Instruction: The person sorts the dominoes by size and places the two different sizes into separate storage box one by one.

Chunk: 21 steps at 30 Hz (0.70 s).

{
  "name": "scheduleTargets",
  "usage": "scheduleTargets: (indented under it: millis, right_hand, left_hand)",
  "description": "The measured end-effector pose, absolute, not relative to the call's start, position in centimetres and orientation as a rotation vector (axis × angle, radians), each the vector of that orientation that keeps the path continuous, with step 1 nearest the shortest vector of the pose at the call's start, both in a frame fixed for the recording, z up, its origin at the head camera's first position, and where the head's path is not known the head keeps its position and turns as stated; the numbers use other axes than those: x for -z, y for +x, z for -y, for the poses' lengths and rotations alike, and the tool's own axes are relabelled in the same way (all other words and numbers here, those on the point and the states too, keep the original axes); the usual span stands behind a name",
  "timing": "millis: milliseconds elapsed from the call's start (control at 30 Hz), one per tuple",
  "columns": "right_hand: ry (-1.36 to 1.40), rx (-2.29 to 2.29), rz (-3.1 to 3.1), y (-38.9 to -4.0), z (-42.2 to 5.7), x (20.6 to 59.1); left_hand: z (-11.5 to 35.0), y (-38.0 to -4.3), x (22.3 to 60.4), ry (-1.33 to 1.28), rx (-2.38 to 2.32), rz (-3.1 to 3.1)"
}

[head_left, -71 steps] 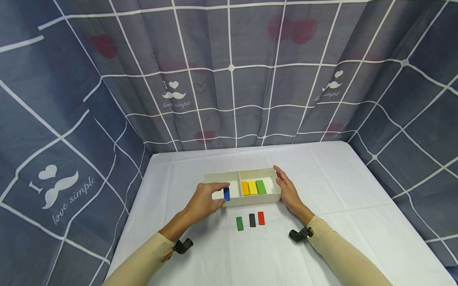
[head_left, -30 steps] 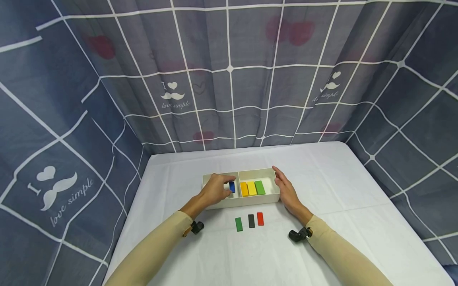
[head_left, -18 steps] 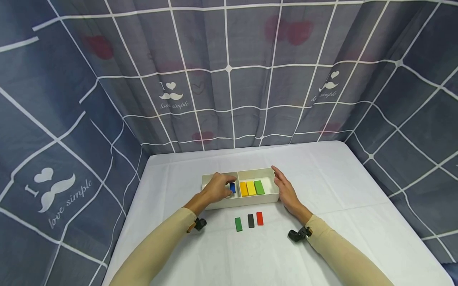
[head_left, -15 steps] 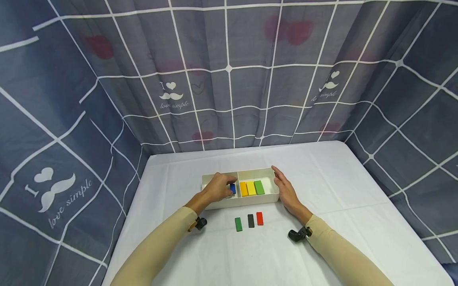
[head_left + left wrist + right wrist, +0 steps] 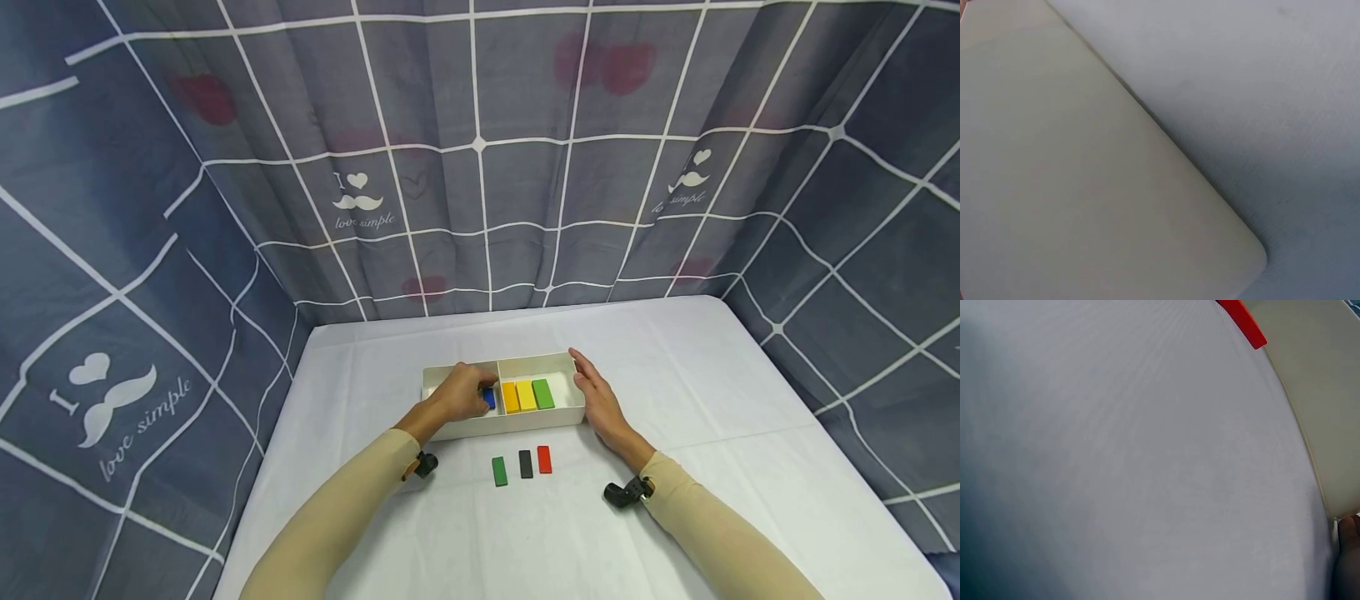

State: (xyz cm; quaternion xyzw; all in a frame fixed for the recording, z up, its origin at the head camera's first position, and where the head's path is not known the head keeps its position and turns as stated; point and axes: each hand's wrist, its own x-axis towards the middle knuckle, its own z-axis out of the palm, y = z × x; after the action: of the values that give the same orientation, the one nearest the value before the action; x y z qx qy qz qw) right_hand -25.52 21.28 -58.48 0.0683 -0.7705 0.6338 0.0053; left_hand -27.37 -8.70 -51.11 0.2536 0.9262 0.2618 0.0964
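Observation:
A white two-compartment box [image 5: 480, 427] lies across the table in the head view. My left hand [image 5: 459, 395] reaches into its left compartment and pinches a blue block [image 5: 490, 398] between thumb and fingers, close beside the divider. Much of that block is hidden by the hand. Along the box's right end my right hand [image 5: 606, 408] rests with its fingers straight. Two yellow blocks [image 5: 527, 396] and a light green block [image 5: 543, 393] lie side by side in the right compartment. The left wrist view is mostly filled by the box's outer wall [image 5: 1097, 162].
In front of the box, a dark green block [image 5: 499, 471], a black block [image 5: 526, 463] and a red block [image 5: 544, 459] lie in a row on the white tablecloth [image 5: 555, 542]. Grey checked curtains [image 5: 525, 192] enclose the table at the back and sides.
My left hand has carried the blue block from above the box's front left rightward and down into the left compartment, near the divider. My right hand has stayed at the box's right end.

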Motion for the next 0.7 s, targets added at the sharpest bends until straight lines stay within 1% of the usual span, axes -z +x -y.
scheduleTargets:
  millis: [233, 700]
  right_hand:
    - [0.181, -1.946, 2.458, -25.56, -21.18, 58.38]
    - [0.200, -1.975, 2.430, -25.35, -21.28, 58.28]
  left_hand:
    - [8.81, -27.46, 51.41, 0.738, -0.791, -2.744]
    - [9.25, -27.14, 51.12, 0.736, -0.854, -2.737]
